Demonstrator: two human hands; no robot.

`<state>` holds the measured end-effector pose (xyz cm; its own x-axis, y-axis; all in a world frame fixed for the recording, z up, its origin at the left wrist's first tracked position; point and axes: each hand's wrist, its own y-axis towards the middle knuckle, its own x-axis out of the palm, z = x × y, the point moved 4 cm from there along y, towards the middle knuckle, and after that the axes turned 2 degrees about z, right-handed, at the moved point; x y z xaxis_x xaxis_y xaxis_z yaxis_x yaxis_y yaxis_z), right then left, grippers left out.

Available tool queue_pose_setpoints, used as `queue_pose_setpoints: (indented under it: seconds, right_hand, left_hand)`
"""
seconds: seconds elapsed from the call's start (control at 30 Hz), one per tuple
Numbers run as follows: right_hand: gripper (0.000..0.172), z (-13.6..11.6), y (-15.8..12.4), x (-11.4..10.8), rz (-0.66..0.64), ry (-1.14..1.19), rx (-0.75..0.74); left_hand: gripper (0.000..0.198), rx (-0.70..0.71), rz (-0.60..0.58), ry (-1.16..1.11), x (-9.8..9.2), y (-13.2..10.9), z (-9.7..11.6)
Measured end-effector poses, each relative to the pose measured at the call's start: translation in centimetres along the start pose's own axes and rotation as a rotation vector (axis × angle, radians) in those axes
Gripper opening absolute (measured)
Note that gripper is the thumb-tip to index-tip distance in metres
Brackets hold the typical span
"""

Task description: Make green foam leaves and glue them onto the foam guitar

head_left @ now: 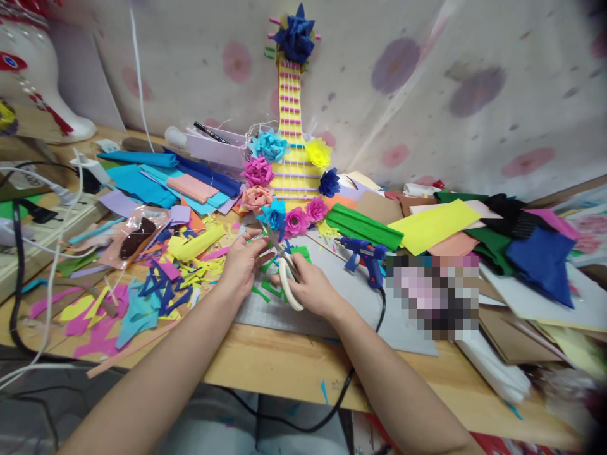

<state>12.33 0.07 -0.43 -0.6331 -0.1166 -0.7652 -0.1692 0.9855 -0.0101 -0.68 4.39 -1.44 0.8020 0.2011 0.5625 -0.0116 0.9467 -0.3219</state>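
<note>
My right hand grips a pair of scissors by the white handles, blades pointing away from me. Facing it, my left hand is closed in a pinch beside the blades. A bit of green paper shows at its fingertips, partly hidden by the fingers. Green paper scraps lie below both hands on a grey mat. Just beyond stands a yellow paper guitar trimmed with paper flowers, upright against the wall covering. A folded green crepe paper strip lies right of its base.
A blue glue gun rests on the mat, its black cord hanging over the table edge. Colourful paper scraps cover the left side. Paper sheets pile up at right. A power strip with cables sits far left.
</note>
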Motion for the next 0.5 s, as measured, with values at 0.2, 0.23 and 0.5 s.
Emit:
queue_pose_setpoints:
  seconds: [0.2, 0.23, 0.5]
  right_hand:
    - [0.025, -0.61, -0.39, -0.27, 0.069, -0.201, 0.000]
    - [0.025, -0.62, -0.41, -0.25, 0.071, -0.209, 0.000]
    - [0.026, -0.54, -0.39, -0.21, 0.080, -0.180, -0.006]
  left_hand:
    - [0.031, 0.001, -0.023, -0.034, 0.18, -0.27, 0.11]
    - [0.031, 0.003, -0.025, -0.031, 0.23, -0.32, 0.14]
    - [0.030, 0.011, -0.040, -0.012, 0.35, -0.41, 0.08]
